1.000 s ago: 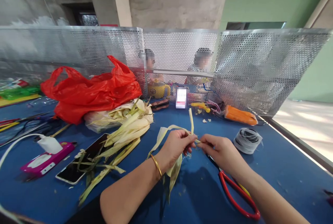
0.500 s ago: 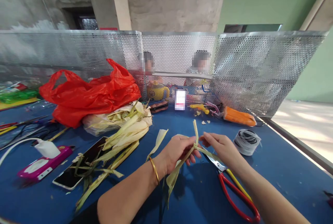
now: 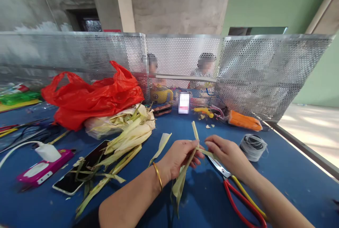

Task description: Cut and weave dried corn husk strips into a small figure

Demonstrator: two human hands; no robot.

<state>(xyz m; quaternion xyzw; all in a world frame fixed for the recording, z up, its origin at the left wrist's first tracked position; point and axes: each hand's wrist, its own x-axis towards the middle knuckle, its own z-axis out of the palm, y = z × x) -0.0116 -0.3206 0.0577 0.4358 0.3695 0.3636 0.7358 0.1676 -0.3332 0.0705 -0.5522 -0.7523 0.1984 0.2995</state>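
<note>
Both hands meet at table centre: the left hand point(image 3: 182, 155) pinches pale, dry corn-husk strips point(image 3: 185, 171) to steady them, while the right hand point(image 3: 227, 153), at three o'clock, nips one strip's end; red-handled scissors point(image 3: 238, 196) lie beneath.

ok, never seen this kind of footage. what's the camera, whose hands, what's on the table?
There is no machine: one camera sits on a person's head and looks down at their own bare hands. The left hand and right hand pinch pale husk strips between them above a blue table. Red-handled scissors lie under the right forearm, a wire coil to its right. On the left are a husk pile, a red bag, a phone and a pink device. Two other people sit behind the mesh screen.
</note>
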